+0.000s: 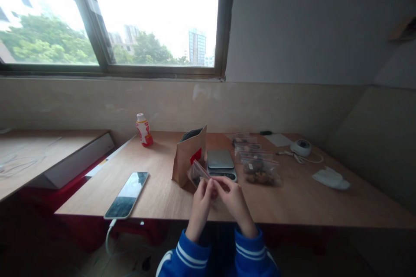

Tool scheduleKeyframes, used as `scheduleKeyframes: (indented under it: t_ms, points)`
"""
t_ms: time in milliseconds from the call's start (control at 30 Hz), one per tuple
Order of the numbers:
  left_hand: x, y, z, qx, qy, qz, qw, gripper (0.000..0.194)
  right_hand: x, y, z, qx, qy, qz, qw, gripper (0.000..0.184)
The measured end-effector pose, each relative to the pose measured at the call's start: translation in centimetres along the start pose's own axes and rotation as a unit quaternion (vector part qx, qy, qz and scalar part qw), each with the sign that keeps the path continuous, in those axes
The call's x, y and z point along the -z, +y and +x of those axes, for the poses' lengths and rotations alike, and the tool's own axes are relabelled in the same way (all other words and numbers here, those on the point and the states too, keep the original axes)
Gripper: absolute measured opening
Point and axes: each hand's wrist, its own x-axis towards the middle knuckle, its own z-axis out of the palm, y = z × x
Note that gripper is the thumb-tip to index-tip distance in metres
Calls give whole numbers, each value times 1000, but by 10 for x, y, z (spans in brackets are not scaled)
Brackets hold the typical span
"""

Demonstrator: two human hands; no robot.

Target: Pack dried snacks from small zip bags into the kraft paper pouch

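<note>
My left hand (pixel 202 201) and my right hand (pixel 233 197) meet over the near edge of the wooden table (pixel 156 201). Both pinch a small clear zip bag (pixel 198 172) with dark contents, held tilted up to the left. Just behind the bag stands an open brown paper bag (pixel 188 158) with a red mark. A small digital scale (pixel 221 163) sits right of the paper bag, beyond my fingers. Blue sleeves with white stripes cover both wrists.
Several filled clear zip bags (pixel 260 169) lie right of the scale. A phone (pixel 127 194) on a white cable lies at the left. A small red and white bottle (pixel 144 130) stands at the back. A white round device (pixel 300 147) and a white cloth (pixel 329 178) lie at the right.
</note>
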Motion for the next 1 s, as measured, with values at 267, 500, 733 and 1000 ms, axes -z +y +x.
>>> scheduleKeyframes:
  t_ms: [267, 500, 733, 1000]
  points:
    - [2, -4, -2, -28, -6, 105, 994, 36, -2, 0, -4, -33, -24, 20, 999, 22]
    - [6, 12, -6, -23, -8, 33, 999, 40, -8, -8, -5, -45, -21, 90, 995, 25]
    - [-4, 10, -9, -42, -10, 30, 999, 43, -12, -4, -2, -72, 99, 144, 982, 26]
    - [16, 8, -5, -48, -18, 71, 996, 44, 36, 18, 2, -66, 347, 150, 923, 37]
